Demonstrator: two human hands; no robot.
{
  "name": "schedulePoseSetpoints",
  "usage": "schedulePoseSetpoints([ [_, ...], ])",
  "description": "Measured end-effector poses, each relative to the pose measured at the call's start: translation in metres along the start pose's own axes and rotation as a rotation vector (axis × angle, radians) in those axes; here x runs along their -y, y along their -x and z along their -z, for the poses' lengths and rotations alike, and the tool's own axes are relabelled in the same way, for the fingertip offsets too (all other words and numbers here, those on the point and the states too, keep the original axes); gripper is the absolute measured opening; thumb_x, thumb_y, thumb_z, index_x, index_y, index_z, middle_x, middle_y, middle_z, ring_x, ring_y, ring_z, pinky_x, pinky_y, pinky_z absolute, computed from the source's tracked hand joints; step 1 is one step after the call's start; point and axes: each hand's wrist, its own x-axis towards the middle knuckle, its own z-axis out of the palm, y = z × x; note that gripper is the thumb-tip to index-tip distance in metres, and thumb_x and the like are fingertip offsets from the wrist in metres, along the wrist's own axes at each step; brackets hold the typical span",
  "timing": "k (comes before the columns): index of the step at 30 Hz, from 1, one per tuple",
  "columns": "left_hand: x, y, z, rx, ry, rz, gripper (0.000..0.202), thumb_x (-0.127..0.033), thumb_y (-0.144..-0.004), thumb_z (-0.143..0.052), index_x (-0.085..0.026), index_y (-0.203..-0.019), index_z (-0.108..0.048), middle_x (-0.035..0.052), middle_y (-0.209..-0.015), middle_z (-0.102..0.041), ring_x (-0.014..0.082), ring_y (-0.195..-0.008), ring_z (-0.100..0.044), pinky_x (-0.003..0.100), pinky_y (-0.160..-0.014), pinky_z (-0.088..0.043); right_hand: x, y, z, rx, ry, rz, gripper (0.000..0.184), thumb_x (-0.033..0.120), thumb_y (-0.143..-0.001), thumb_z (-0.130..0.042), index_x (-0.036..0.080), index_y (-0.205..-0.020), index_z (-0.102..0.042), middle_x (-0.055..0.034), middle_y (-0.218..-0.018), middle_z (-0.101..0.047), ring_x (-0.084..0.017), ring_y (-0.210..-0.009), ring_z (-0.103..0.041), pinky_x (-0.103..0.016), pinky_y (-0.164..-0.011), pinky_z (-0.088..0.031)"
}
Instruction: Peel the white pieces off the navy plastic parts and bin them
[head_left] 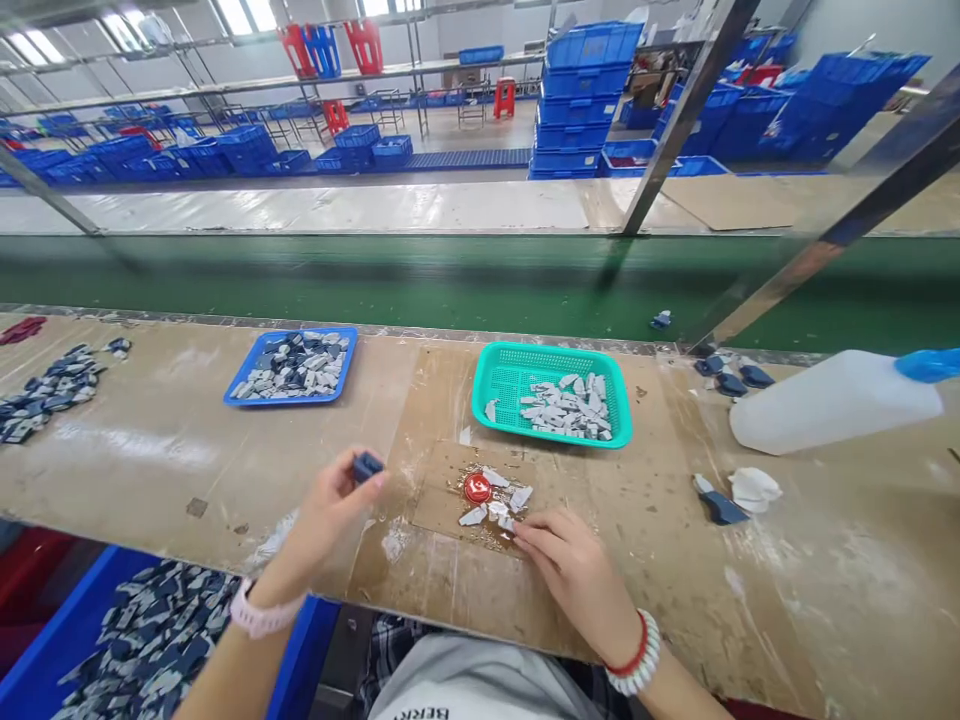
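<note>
My left hand (334,510) is raised above the table, its thumb and fingers closed on a small dark blue plastic part (367,467). On a wet cardboard sheet (442,500), the fingertips of my right hand (566,560) pinch a small light grey piece (507,524). Several more light grey pieces (519,497) lie loose there, around a round red cap (478,488) that looks wet and shiny. Just beyond my hands stands a green plastic basket (480,395), partly filled with similar light grey pieces (574,408).
A blue tray (247,398) of grey and dark parts sits left. A heap of parts (49,390) lies farther left. A blue crate (300,660) of parts stands below the table edge. At right lies a white plastic bottle (832,405). Beyond runs a green conveyor belt (337,280) with metal posts.
</note>
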Motion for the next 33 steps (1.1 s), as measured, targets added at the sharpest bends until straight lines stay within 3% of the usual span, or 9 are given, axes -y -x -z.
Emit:
schedulePoseSetpoints([
  [4,0.009,0.040,-0.034,0.051,0.132,0.060,0.025,-0.042,-0.082,-0.062,-0.020,-0.089,-0.053,-0.0015,-0.077,-0.048,0.0138,-0.072,-0.046,0.025,-0.068,-0.038,0.000,-0.004,0.010,-0.004,-0.386,-0.332,0.020,0.036,-0.082,-0.065,0.019,-0.088,-0.075,-0.0074,-0.083,-0.071,-0.017,-0.070,-0.064,-0.027,-0.058,-0.054],
  [8,-0.005,0.045,-0.074,0.170,0.188,0.050,0.031,-0.044,-0.084,-0.060,-0.023,-0.104,-0.051,0.0004,-0.085,-0.052,0.0159,-0.077,-0.048,0.027,-0.074,-0.039,0.009,-0.012,0.017,-0.005,-0.696,-0.597,0.031,0.043,-0.071,-0.074,0.016,-0.087,-0.076,-0.0042,-0.064,-0.067,-0.012,-0.051,-0.058,-0.024,-0.047,-0.052],
  [10,-0.017,0.042,-0.091,0.243,0.186,-0.003,0.029,-0.044,-0.085,-0.059,-0.023,-0.103,-0.051,0.0013,-0.090,-0.055,0.0164,-0.081,-0.050,0.027,-0.077,-0.039,0.018,-0.015,0.020,-0.054,-0.747,-0.577,0.028,0.040,-0.069,-0.076,0.017,-0.084,-0.076,-0.0044,-0.068,-0.068,-0.012,-0.052,-0.058,-0.024,-0.049,-0.054],
  [14,-0.035,0.036,-0.111,0.348,0.210,-0.046,0.031,-0.046,-0.085,-0.059,-0.022,-0.104,-0.052,0.0022,-0.094,-0.058,0.0171,-0.085,-0.051,0.027,-0.077,-0.040,0.031,-0.017,0.028,-0.144,-0.710,-0.399,0.015,0.032,-0.073,-0.074,0.021,-0.083,-0.076,-0.0053,-0.082,-0.071,-0.015,-0.068,-0.065,-0.025,-0.058,-0.057],
  [18,-0.034,0.030,-0.108,0.279,0.166,-0.073,0.031,-0.049,-0.086,-0.056,-0.022,-0.102,-0.053,0.0016,-0.092,-0.057,0.0172,-0.082,-0.052,0.027,-0.074,-0.039,0.025,-0.013,0.030,-0.198,-0.393,-0.236,0.012,0.028,-0.081,-0.068,0.022,-0.089,-0.074,-0.0059,-0.085,-0.070,-0.016,-0.076,-0.065,-0.027,-0.064,-0.057],
  [22,-0.017,0.027,-0.089,0.078,0.087,-0.020,0.035,-0.054,-0.093,-0.038,-0.023,-0.099,-0.055,0.0029,-0.095,-0.058,0.0206,-0.090,-0.051,0.029,-0.075,-0.038,0.010,-0.006,0.016,-0.029,-0.012,-0.012,0.017,0.024,-0.090,-0.056,0.021,-0.089,-0.072,-0.0066,-0.081,-0.067,-0.016,-0.075,-0.062,-0.029,-0.065,-0.054],
  [25,-0.005,0.030,-0.076,-0.019,0.043,0.027,0.040,-0.057,-0.092,-0.035,-0.024,-0.099,-0.055,0.0025,-0.089,-0.056,0.0215,-0.090,-0.050,0.030,-0.076,-0.037,0.004,-0.002,0.005,0.056,0.126,0.093,0.027,0.022,-0.094,-0.047,0.020,-0.082,-0.071,-0.0067,-0.076,-0.065,-0.016,-0.070,-0.058,-0.029,-0.059,-0.050],
  [29,0.000,0.034,-0.070,-0.041,0.040,0.055,0.039,-0.056,-0.093,-0.034,-0.024,-0.101,-0.053,0.0017,-0.087,-0.054,0.0199,-0.086,-0.050,0.029,-0.075,-0.037,0.001,-0.003,0.007,0.004,-0.004,-0.010,0.021,0.026,-0.091,-0.053,0.020,-0.087,-0.072,-0.0071,-0.081,-0.067,-0.017,-0.074,-0.061,-0.030,-0.063,-0.053],
  [33,-0.007,0.034,-0.081,0.112,0.074,0.024,0.030,-0.051,-0.091,-0.045,-0.024,-0.100,-0.052,-0.0002,-0.086,-0.055,0.0168,-0.079,-0.050,0.027,-0.072,-0.038,0.005,-0.014,0.018,-0.052,-0.343,-0.250,0.017,0.033,-0.083,-0.065,0.020,-0.088,-0.074,-0.0061,-0.081,-0.070,-0.016,-0.071,-0.065,-0.026,-0.059,-0.056],
])
